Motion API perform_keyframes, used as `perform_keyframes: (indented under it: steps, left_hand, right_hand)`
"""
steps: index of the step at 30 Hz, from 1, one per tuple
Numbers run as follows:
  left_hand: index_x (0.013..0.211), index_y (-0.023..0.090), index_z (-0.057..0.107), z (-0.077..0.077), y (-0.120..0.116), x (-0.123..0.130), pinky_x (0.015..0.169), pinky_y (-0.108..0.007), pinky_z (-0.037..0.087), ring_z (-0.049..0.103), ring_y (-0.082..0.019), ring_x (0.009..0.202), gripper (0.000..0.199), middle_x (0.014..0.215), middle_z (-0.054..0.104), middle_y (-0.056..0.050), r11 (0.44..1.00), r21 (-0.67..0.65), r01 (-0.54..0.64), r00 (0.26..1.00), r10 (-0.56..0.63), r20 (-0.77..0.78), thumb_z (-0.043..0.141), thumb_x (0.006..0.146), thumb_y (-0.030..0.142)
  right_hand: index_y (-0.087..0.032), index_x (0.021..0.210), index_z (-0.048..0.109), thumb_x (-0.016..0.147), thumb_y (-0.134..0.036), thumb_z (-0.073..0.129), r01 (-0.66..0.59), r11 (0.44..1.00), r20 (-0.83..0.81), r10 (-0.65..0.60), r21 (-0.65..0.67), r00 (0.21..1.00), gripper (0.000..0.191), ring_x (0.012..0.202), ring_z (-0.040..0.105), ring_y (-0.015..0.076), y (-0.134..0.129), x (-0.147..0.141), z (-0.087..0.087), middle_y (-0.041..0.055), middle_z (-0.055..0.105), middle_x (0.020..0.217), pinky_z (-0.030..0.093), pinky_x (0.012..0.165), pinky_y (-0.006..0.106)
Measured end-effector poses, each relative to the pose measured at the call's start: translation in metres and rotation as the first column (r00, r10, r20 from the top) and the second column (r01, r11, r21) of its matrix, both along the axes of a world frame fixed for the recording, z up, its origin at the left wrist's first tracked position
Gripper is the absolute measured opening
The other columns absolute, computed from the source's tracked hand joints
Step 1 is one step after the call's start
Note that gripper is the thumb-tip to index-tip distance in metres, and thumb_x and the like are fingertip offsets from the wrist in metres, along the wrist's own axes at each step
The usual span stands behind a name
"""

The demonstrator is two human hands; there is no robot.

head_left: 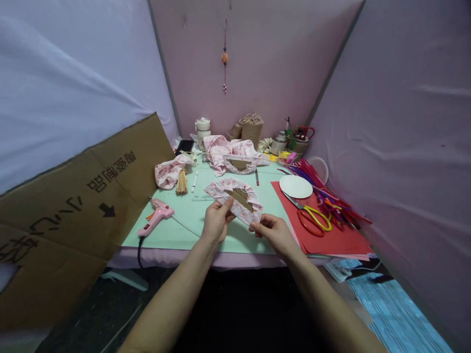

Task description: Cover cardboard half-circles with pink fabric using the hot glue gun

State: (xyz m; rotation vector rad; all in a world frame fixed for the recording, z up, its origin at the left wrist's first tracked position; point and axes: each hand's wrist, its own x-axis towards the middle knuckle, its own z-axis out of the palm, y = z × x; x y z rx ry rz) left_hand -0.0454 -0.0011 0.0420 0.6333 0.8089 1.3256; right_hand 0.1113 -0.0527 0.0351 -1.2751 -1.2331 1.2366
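Note:
Between both hands is a half-round cardboard piece (240, 197) with pink floral fabric (253, 195) folded over its edge; bare brown cardboard shows in its middle. My left hand (216, 219) pinches its lower left edge, thumb on top. At the lower right corner, the thumb and fingers of my right hand (271, 232) close on the fabric edge. The piece is held tilted above the pale green table top. To the left lies a pink glue gun (157, 214) with a small lit light. A similar fabric-edged cardboard piece (238, 165) lies farther back.
Yellow-and-red-handled scissors (312, 218) and a white disc (296, 187) rest on red sheets (340, 240) at right, beside colourful pipe cleaners (331, 193). Sticks (181, 181), pens and pink cloth (217, 147) lie behind. A large cardboard panel (84, 211) leans at left.

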Motion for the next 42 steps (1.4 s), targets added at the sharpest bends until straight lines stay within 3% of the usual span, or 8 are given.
perform_keyframes:
  steps: [9, 16, 20, 23, 26, 29, 34, 42]
  left_hand:
    - [0.084, 0.016, 0.067, 0.012, 0.007, -0.033, 0.063, -0.024, 0.054, 0.068, -0.014, 0.065, 0.051, 0.077, 0.074, -0.003, 0.999, -0.012, -0.038, 0.999, 0.039, 0.035, 0.086, 0.055, 0.053]
    - [0.067, 0.012, 0.067, 0.012, 0.018, -0.051, 0.054, -0.019, 0.048, 0.058, -0.008, 0.052, 0.045, 0.060, 0.067, 0.001, 0.997, 0.015, -0.076, 0.990, 0.077, -0.118, 0.092, 0.045, 0.042]
    - [0.075, 0.014, 0.069, 0.005, 0.017, -0.047, 0.058, -0.020, 0.050, 0.062, -0.009, 0.056, 0.045, 0.067, 0.070, 0.000, 0.997, -0.011, -0.078, 0.997, 0.078, -0.031, 0.091, 0.052, 0.044]
    - [0.089, 0.014, 0.069, -0.001, 0.009, -0.035, 0.066, -0.024, 0.055, 0.069, -0.015, 0.068, 0.045, 0.080, 0.075, -0.006, 0.995, -0.055, 0.081, 0.992, -0.075, 0.103, 0.083, 0.065, 0.050]
    - [0.093, 0.013, 0.068, -0.009, 0.002, -0.016, 0.070, -0.026, 0.057, 0.070, -0.016, 0.073, 0.029, 0.085, 0.076, -0.008, 0.978, -0.102, 0.183, 0.974, -0.167, 0.151, 0.078, 0.077, 0.034]
    - [0.086, 0.012, 0.066, -0.012, 0.004, -0.005, 0.065, -0.022, 0.056, 0.069, -0.012, 0.066, 0.002, 0.078, 0.075, -0.005, 0.978, -0.179, 0.110, 0.984, -0.082, 0.156, 0.065, 0.086, 0.014]
    - [0.087, 0.013, 0.065, -0.009, 0.018, -0.011, 0.059, -0.019, 0.055, 0.069, -0.010, 0.061, 0.013, 0.072, 0.073, -0.002, 0.965, -0.262, 0.007, 0.979, 0.046, 0.197, 0.054, 0.092, 0.007]
    - [0.080, 0.013, 0.062, -0.012, 0.011, -0.006, 0.061, -0.018, 0.055, 0.069, -0.009, 0.060, 0.015, 0.070, 0.072, -0.001, 0.967, -0.254, -0.027, 0.971, 0.087, 0.225, 0.055, 0.090, 0.005]
  right_hand:
    - [-0.018, 0.068, 0.066, 0.065, -0.046, 0.080, -0.006, 0.999, -0.079, 0.002, -0.047, 0.997, 0.031, 0.054, 0.050, 0.0111, -0.006, 0.012, -0.010, 0.0011, 0.068, 0.065, 0.040, 0.056, 0.025]
    - [-0.017, 0.069, 0.068, 0.065, -0.045, 0.081, -0.089, 0.990, -0.059, 0.083, -0.110, 0.995, 0.030, 0.053, 0.051, 0.0108, -0.011, 0.015, -0.011, 0.0006, 0.068, 0.064, 0.038, 0.055, 0.025]
    - [-0.018, 0.066, 0.066, 0.064, -0.044, 0.081, -0.057, 0.994, -0.070, 0.051, -0.097, 0.996, 0.030, 0.053, 0.051, 0.0103, -0.009, 0.013, -0.009, 0.0004, 0.068, 0.064, 0.038, 0.055, 0.024]
    - [-0.018, 0.068, 0.065, 0.063, -0.045, 0.082, 0.004, 0.996, -0.100, -0.013, -0.088, 0.995, 0.032, 0.052, 0.050, 0.0095, -0.004, 0.010, -0.011, 0.0003, 0.068, 0.065, 0.038, 0.055, 0.024]
    - [-0.017, 0.068, 0.066, 0.061, -0.046, 0.083, 0.032, 0.994, -0.111, -0.043, -0.102, 0.993, 0.034, 0.052, 0.049, 0.0088, 0.001, 0.003, -0.013, -0.0001, 0.068, 0.063, 0.040, 0.056, 0.024]
    - [-0.017, 0.074, 0.068, 0.062, -0.055, 0.081, -0.001, 0.989, -0.179, -0.025, -0.145, 0.983, 0.042, 0.058, 0.058, 0.0118, 0.005, -0.001, -0.012, 0.0035, 0.071, 0.070, 0.045, 0.061, 0.025]
    - [-0.015, 0.087, 0.071, 0.068, -0.074, 0.067, -0.085, 0.972, -0.300, 0.015, -0.219, 0.954, 0.062, 0.071, 0.068, 0.0180, 0.010, 0.000, -0.005, 0.0133, 0.075, 0.086, 0.051, 0.067, 0.030]
    - [-0.016, 0.065, 0.066, 0.070, -0.049, 0.073, 0.031, 0.990, -0.047, -0.038, -0.136, 0.998, 0.034, 0.049, 0.051, 0.0092, 0.016, -0.020, -0.004, 0.0031, 0.068, 0.062, 0.039, 0.051, 0.023]
